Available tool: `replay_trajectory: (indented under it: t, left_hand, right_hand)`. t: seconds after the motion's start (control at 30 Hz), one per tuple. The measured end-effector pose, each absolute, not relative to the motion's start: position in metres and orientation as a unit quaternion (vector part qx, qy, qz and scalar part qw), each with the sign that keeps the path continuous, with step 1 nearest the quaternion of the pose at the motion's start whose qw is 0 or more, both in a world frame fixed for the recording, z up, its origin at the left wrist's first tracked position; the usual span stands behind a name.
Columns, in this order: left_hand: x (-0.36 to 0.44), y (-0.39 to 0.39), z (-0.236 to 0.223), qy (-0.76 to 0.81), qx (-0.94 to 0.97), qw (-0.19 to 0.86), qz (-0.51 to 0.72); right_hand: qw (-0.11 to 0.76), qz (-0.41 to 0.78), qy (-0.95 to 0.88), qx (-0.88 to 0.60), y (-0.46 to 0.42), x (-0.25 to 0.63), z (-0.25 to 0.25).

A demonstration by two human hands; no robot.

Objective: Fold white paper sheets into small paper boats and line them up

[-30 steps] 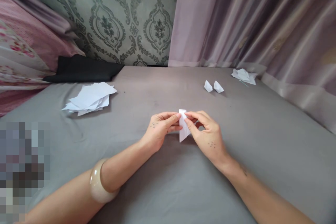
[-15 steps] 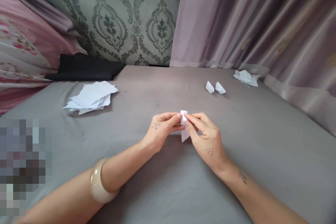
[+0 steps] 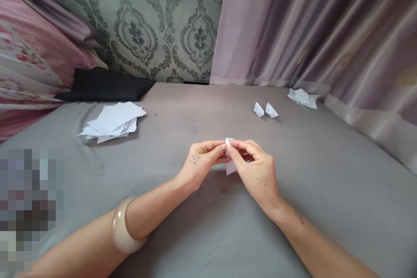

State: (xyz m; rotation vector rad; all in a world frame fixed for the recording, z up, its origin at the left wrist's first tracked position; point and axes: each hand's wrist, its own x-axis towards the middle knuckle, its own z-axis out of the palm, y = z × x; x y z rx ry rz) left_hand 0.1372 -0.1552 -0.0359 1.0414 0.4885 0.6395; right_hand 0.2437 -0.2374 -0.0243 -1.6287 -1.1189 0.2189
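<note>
Both my hands meet over the middle of a grey sheet point(image 3: 293, 191). My left hand point(image 3: 200, 165) and my right hand point(image 3: 256, 171) each pinch a small folded white paper piece point(image 3: 230, 167) between thumb and fingertips. Only its top tip and lower point show; the fingers hide the remainder. A pale bangle point(image 3: 122, 226) sits on my left forearm.
A loose pile of white paper sheets point(image 3: 112, 121) lies at the left. Two small folded paper pieces point(image 3: 265, 110) rest farther back right, with crumpled paper scraps point(image 3: 302, 97) by the curtain point(image 3: 325, 26). A black cloth point(image 3: 104, 84) lies by the wall.
The fingers have closed further over the paper piece, so less of it shows than a second ago. Hands stay in the same spot.
</note>
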Motion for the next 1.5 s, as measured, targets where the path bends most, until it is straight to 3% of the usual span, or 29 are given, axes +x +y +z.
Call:
replay_trajectory:
  t: [0.33, 0.83, 0.97, 1.13, 1.5]
  left_hand:
    - [0.137, -0.156, -0.032, 0.255, 0.486, 0.783, 0.294]
    - [0.136, -0.154, -0.029, 0.284, 0.513, 0.742, 0.324]
    - [0.137, -0.154, -0.027, 0.278, 0.47, 0.774, 0.321]
    - [0.136, -0.153, -0.029, 0.268, 0.452, 0.792, 0.311]
    - [0.136, -0.153, -0.027, 0.296, 0.445, 0.792, 0.297]
  right_hand:
    - [0.548, 0.204, -0.407, -0.702, -0.238, 0.248, -0.017]
    - [0.49, 0.243, -0.443, -0.71, -0.239, 0.253, -0.014]
    - [0.528, 0.26, -0.422, -0.689, -0.238, 0.256, -0.018]
    - [0.566, 0.388, -0.374, -0.624, -0.238, 0.255, -0.017]
    - [0.585, 0.298, -0.375, -0.655, -0.238, 0.253, -0.02]
